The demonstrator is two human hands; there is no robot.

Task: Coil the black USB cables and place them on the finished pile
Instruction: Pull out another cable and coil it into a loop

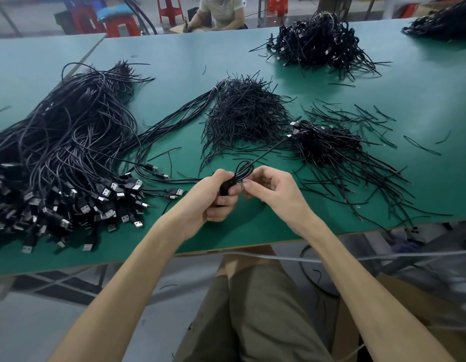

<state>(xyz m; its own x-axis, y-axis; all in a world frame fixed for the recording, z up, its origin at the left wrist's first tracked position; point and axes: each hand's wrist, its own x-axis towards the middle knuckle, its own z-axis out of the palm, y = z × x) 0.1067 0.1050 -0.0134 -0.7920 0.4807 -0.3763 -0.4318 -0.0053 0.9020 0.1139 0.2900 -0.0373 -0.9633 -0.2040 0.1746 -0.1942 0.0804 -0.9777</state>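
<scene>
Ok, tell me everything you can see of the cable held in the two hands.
The cable is thin and black with a smooth, plastic-looking jacket. Most of it is bunched into a small coil in the grip of the left hand; one loop stands up between the hands, pinched at its base by the right hand. A straight tail runs up-right toward the coiled pile. No plug shows.

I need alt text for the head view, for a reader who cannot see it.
Two hands hold a partly coiled black cable over a green table: the left hand grips the loops, the right hand pinches them. Uncoiled USB cables lie left, short strands in the middle, a coiled pile right.
</scene>
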